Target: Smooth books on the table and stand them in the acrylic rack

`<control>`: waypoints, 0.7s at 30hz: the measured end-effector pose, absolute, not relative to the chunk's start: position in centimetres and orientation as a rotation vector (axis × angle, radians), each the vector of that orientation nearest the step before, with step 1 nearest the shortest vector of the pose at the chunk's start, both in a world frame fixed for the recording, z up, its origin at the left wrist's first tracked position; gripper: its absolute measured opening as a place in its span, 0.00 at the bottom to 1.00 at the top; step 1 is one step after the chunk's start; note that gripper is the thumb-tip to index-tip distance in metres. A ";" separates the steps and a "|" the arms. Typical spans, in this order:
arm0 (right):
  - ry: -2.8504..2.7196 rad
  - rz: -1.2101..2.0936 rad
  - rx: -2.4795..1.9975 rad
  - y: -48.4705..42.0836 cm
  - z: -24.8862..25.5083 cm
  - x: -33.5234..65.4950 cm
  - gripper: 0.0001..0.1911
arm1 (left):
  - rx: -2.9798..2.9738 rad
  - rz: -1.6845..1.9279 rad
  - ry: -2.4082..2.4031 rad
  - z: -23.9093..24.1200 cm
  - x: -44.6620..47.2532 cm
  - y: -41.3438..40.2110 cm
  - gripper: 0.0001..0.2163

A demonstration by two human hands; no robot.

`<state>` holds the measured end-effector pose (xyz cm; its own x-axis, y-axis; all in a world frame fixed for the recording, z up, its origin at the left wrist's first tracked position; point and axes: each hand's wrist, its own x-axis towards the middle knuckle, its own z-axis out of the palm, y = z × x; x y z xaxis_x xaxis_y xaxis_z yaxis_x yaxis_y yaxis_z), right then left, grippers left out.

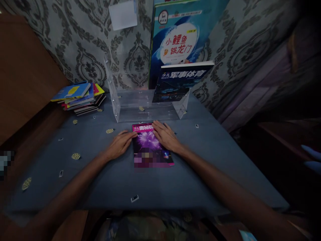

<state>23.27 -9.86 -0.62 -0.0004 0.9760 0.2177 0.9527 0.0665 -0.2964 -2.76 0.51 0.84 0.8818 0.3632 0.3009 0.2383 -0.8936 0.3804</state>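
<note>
A purple and pink book (150,147) lies flat on the grey-blue table (105,174), just in front of a clear acrylic book stand (140,103). My left hand (120,144) rests on the table with fingers stretched out, their tips touching the book's left edge. My right hand (165,135) lies flat with fingers spread over the book's upper right corner. A dark blue book (178,83) stands tilted inside the stand at its right end.
A stack of several thin colourful books (80,97) sits at the table's back left. A large teal picture book (180,36) leans against the patterned wall behind the stand. Small round stickers dot the tabletop. A wooden panel rises at the left.
</note>
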 end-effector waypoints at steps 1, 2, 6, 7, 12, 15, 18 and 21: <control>-1.992 0.088 -1.923 -9.8 -0.7 23.3 0.27 | 2.709 0.532 0.417 0.9 -3.0 -0.1 0.19; -1.990 0.089 -1.925 -9.8 -0.7 23.3 0.27 | 2.700 0.541 0.385 1.0 -3.2 -0.7 0.19; -1.989 0.105 -1.946 -9.7 -0.8 23.3 0.27 | 2.653 0.533 0.278 1.7 -4.3 -3.2 0.20; -1.988 0.108 -1.948 -9.7 -0.8 23.3 0.27 | 2.638 0.522 0.261 1.9 -4.6 -3.8 0.20; -1.986 0.094 -1.920 -9.7 -1.0 23.4 0.27 | 2.584 0.463 0.168 2.6 -6.2 -6.6 0.22; -1.985 0.091 -1.930 -9.7 -0.9 23.3 0.27 | 2.611 0.450 0.141 3.0 -6.8 -7.6 0.22; -1.988 0.089 -1.928 -9.8 -0.8 23.2 0.28 | 2.627 0.411 0.156 3.2 -6.8 -7.7 0.20; -1.984 0.082 -1.917 -9.7 -0.8 23.1 0.28 | 2.640 0.385 0.177 3.4 -6.1 -7.2 0.18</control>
